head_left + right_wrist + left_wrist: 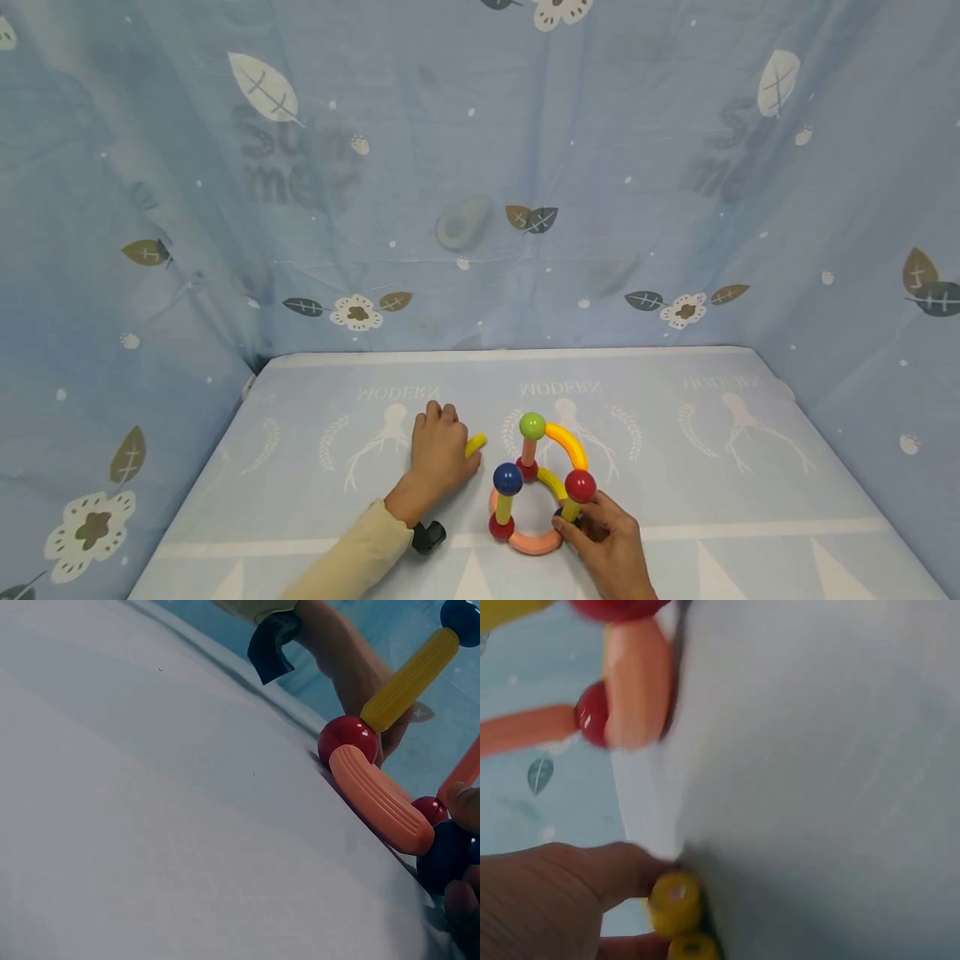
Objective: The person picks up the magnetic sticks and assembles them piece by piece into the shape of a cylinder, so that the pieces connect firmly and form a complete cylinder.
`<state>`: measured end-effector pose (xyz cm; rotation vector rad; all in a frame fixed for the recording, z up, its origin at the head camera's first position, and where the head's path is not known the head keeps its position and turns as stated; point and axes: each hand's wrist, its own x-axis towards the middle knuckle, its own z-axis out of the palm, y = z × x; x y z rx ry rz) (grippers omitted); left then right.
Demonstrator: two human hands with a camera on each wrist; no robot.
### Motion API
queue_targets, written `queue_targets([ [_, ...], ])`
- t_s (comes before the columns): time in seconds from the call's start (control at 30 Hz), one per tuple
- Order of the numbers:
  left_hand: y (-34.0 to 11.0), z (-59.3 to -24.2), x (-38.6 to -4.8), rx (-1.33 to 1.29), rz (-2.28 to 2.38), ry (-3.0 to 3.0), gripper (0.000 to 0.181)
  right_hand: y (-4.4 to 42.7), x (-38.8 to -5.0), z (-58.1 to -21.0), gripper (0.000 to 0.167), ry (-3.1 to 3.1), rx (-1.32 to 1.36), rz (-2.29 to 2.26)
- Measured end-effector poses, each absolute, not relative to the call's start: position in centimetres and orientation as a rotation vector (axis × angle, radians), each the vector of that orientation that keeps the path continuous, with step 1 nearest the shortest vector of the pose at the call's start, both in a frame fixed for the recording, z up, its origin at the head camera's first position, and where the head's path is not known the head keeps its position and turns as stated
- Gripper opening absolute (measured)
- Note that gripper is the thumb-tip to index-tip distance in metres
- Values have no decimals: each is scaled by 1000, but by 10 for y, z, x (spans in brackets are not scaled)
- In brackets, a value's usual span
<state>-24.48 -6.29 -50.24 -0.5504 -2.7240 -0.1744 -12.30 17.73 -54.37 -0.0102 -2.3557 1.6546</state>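
A magnetic ball-and-stick frame stands on the table, with curved rods (535,543) at its base. A blue ball (507,478), a green ball (532,426) and a red ball (580,486) top its upright sticks. An orange-yellow curved rod (567,444) joins the green and red balls. My right hand (611,546) grips the near right corner, thumb and fingers around a dark blue base ball (441,859). Left of the frame, my left hand (438,450) holds yellow sticks (675,901) low at the table; two ends show beside the thumb, and the rest is hidden.
A patterned pale cloth covers the table (712,467). Blue printed curtains (480,167) enclose the back and sides. A black band-like piece (429,537) shows beside the left sleeve (360,550).
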Motion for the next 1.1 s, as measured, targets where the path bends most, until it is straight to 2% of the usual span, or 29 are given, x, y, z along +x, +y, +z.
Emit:
queue_targets([
  [0.2, -55, -490, -237, -470, -301, -2747, 29, 178, -123, -542, 19, -2370, -29, 1675],
  [0.4, -57, -453, -235, -399, -1058, -2783, 27, 178, -124, -543, 18, -2389, -42, 1632],
  [0.57, -58, -436, -233, -439, -1480, -2780, 35, 177, -124, -542, 18, -2370, -38, 1648],
  [0.77, -55, -426, -221, -402, -1604, -2818, 29, 178, -124, -544, 18, -2362, -41, 1653],
  [1.1, -54, -419, -213, -317, -1669, -2873, 38, 178, -124, -545, 18, -2343, -14, 1660],
])
